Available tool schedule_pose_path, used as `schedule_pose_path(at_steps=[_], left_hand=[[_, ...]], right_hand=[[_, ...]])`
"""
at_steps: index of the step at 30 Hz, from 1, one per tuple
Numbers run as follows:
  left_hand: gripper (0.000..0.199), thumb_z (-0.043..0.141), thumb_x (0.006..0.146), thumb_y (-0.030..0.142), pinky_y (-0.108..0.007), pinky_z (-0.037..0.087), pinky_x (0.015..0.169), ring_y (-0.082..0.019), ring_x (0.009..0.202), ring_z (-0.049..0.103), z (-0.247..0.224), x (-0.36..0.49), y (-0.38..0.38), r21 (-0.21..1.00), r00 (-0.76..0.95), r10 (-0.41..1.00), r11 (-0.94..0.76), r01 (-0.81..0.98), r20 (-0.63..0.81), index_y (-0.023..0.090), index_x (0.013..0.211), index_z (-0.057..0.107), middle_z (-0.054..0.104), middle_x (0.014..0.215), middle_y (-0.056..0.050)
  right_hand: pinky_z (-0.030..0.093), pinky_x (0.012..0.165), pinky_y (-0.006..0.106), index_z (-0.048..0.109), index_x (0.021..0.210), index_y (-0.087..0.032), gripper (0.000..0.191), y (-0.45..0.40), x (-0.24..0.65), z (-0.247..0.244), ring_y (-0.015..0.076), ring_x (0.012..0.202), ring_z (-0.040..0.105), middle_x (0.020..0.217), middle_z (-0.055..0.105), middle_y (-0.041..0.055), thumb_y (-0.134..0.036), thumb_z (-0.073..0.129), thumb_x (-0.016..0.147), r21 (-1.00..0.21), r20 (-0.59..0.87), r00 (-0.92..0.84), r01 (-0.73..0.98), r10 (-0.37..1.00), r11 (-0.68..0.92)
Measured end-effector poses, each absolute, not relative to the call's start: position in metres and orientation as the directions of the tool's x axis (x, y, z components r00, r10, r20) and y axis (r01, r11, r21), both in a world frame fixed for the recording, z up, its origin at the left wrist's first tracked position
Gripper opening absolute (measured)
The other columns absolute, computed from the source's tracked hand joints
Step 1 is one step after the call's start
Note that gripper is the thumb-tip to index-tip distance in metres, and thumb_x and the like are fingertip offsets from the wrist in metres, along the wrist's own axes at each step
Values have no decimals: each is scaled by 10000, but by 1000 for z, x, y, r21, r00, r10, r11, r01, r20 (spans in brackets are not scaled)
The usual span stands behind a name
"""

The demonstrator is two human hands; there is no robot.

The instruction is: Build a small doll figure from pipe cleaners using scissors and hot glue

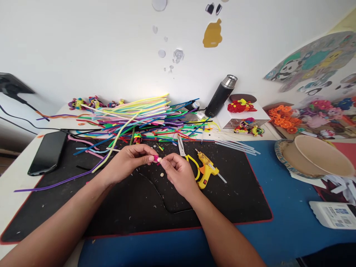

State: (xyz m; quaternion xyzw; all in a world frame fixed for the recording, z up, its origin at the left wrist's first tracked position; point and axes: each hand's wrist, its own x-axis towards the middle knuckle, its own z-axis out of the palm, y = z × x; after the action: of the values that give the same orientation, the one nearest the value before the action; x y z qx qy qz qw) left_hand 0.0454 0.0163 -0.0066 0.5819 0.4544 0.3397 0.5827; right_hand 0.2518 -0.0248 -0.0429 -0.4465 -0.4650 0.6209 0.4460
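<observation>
- Mat [228,207]: black with a red edge, lying under both hands.
- Stems [130,115]: many colours, heaped along the mat's far edge, some reaching onto it.
- Bowl [326,157]: tan, to the right of the mat.
- Flask [218,98]: black with a silver top, behind the mat.
- Phone [46,154]: dark screen up, across the mat's far left corner.
- Left hand [133,159]: above the mat's middle, thumb and finger pinching the pink piece.
- Right hand [179,174]: beside it over the mat, fingertips pinching the pale bit against that piece.
- Glue gun [208,168]: yellow, on the mat's right half.
- Scissors [181,146]: yellow-handled, on the mat beside the gun.
- Pink piece [156,158]: between the hands, above the mat.
- Pale bit [159,159]: touching the piece, over the mat.
</observation>
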Motion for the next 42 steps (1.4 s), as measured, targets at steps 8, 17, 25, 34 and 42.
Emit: schedule_pose_path(at_steps=[8, 17, 25, 34, 42], left_hand=[[291, 883, 816, 450, -283, 523, 713, -181, 770, 650, -12, 44, 17, 987, 322, 934, 135, 88, -156, 186, 930, 838, 774, 856, -70], [282, 894, 797, 449, -278, 537, 694, -168, 725, 630, -6, 50, 15, 989, 350, 926, 123, 84, -145, 189, 890, 837, 757, 811, -57], [291, 893, 796, 458, -278, 539, 689, -168, 718, 634, -7, 50, 15, 988, 349, 926, 121, 93, -146, 190, 890, 833, 763, 808, -54], [295, 882, 804, 440, -318, 568, 806, -202, 837, 707, -6, 47, 16, 985, 309, 938, 129, 113, -159, 205, 974, 831, 808, 918, -67], [304, 782, 861, 491, -328, 573, 784, -228, 819, 736, -7, 45, 18, 946, 275, 954, 30, 322, -123, 215, 981, 819, 814, 894, -58]], right_hand=[[272, 399, 225, 644, 864, -218, 485, -23, 254, -41, 78, 422, 355, 555, 439, -96, -692, 749, 868, -962, -150, -170, -200, 974, -184], [274, 403, 225, 659, 867, -228, 456, -24, 252, -45, 87, 432, 362, 563, 447, -85, -679, 721, 900, -971, -137, -193, -168, 972, -170], [270, 394, 229, 662, 858, -230, 453, -24, 252, -44, 88, 426, 365, 564, 448, -82, -676, 731, 893, -974, -143, -192, -144, 971, -172], [257, 396, 228, 634, 848, -222, 506, -22, 255, -41, 82, 415, 318, 534, 396, -102, -714, 753, 851, -959, -175, -161, -195, 971, -205], [254, 396, 231, 676, 893, -213, 460, -22, 255, -51, 87, 432, 304, 568, 420, -90, -670, 723, 903, -974, -154, -122, -147, 980, -172]])
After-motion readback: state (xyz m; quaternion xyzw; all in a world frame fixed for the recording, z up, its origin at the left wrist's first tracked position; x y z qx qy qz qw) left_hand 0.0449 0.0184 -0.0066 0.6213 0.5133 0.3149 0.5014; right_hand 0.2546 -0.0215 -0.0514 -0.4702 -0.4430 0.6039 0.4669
